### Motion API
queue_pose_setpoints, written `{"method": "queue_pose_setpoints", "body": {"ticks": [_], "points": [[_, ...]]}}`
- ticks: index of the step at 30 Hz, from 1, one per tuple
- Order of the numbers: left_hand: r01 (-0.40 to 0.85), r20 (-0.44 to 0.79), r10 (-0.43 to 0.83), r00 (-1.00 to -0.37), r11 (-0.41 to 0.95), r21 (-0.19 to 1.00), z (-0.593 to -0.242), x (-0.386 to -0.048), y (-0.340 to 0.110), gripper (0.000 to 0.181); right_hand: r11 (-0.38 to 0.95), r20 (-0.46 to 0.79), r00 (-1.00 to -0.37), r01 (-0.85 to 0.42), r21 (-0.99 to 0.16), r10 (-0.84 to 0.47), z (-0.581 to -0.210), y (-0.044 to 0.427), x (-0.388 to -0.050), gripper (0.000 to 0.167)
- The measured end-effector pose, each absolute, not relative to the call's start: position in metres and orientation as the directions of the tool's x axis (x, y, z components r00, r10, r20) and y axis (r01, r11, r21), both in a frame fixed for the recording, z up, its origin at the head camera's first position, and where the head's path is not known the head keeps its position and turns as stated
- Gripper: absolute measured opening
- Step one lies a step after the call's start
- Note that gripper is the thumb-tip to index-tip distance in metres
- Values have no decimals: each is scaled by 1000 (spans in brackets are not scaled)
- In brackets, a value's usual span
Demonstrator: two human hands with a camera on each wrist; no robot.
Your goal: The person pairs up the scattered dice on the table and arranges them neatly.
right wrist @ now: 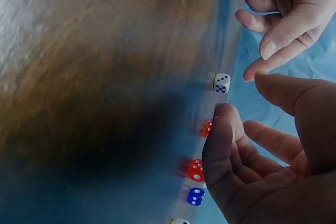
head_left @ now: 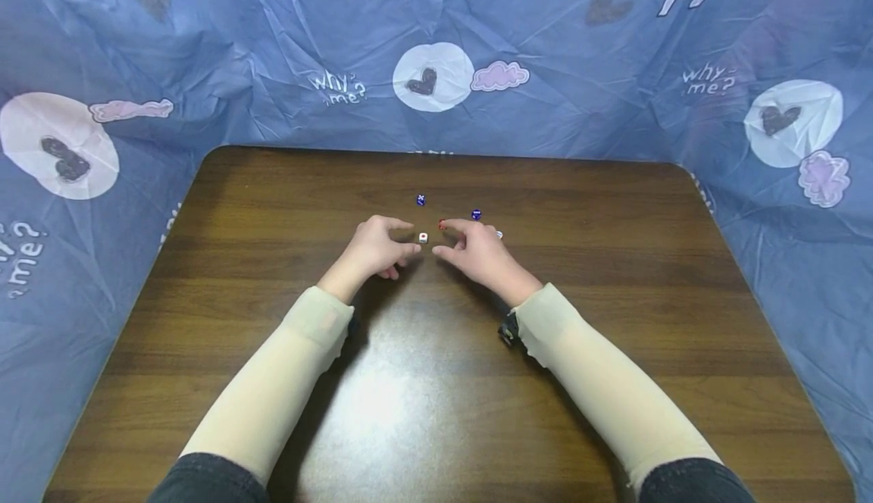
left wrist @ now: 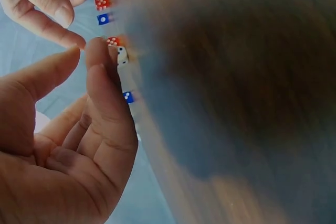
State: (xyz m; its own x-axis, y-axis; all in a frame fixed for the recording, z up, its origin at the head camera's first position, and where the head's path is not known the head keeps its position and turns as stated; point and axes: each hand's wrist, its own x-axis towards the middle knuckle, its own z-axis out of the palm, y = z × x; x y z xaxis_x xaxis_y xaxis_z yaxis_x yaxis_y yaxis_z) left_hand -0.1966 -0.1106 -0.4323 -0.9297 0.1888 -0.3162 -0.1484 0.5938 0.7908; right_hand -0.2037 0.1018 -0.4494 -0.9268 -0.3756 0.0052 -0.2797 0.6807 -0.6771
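Observation:
A white die (head_left: 423, 238) lies on the table between my two hands. My left hand (head_left: 380, 248) hovers just left of it, thumb and index finger apart, holding nothing. On the other side, my right hand (head_left: 477, 253) has its thumb and index finger spread, also with nothing between them. A small red die (head_left: 442, 224) sits at the right index fingertip; whether they touch, I cannot tell. The right wrist view shows the white die (right wrist: 222, 83) beyond the right fingers, and another red die (right wrist: 196, 170) partly hidden by them.
Farther back lie a blue die (head_left: 420, 200) and a second blue die (head_left: 476, 214). Another white die (head_left: 499, 235) is partly covered by the right hand. The brown wooden table (head_left: 436, 427) ends at a blue printed cloth (head_left: 573, 56) behind it.

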Motion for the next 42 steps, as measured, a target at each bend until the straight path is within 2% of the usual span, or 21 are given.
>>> {"method": "queue_pose_setpoints", "body": {"ticks": [15,23,34,42], "points": [[-234,-344,98,-934,561,794,-448,-213,-102,33,710,-42,-933,-242,-661,-357,-453,96,-208,53],[-249,-352,76,-933,570,783,-450,-219,-97,32,720,-60,-936,-224,-656,-346,-456,95,-209,51],[-216,-343,76,-936,645,733,-450,-225,-89,25,717,-81,-933,-213,-663,-351,-456,98,-209,51],[-214,-358,67,-931,694,687,-449,-227,-85,9,707,-85,-933,-203,-678,-350,-458,102,-208,51]]}}
